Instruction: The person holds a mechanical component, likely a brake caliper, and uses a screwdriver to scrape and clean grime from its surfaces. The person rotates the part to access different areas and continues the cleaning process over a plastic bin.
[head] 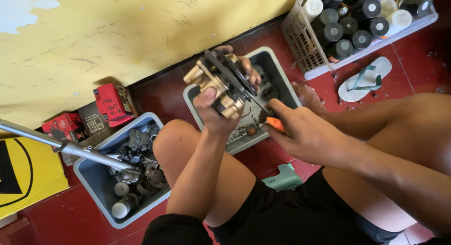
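Metal part [221, 88], gold and dark in colour, sits up in our left hand [217, 114], above the grey tray [282, 80]. Our left fingers are wrapped tight around it, thumb on the near side and fingertips [249, 71] curled over the far side. Our right hand [305, 134] is closed around a tool with an orange handle [276, 125]. The tip of the tool points at the metal part and seems to touch its lower edge, but we cannot tell for sure.

Closest to us are our bare knees and black shorts [282, 217]. A small green stool [283, 178] peeks out between our legs on the red floor [423, 57].

A bit further, to the left, we see a blue-grey tub [94, 184] full of old metal bits. A long silver rod [61, 144] lies across it. Red boxes [112, 104] stand just beside the tub, near the wall.

The grey tray holds some small dark bits. Our bare foot [307, 97] rests just beside it.

Further away, a white basket [305, 43] holds many dark and white cans. A sandal [366, 78] lies near the basket. The yellow wall [117, 34] is behind it all.
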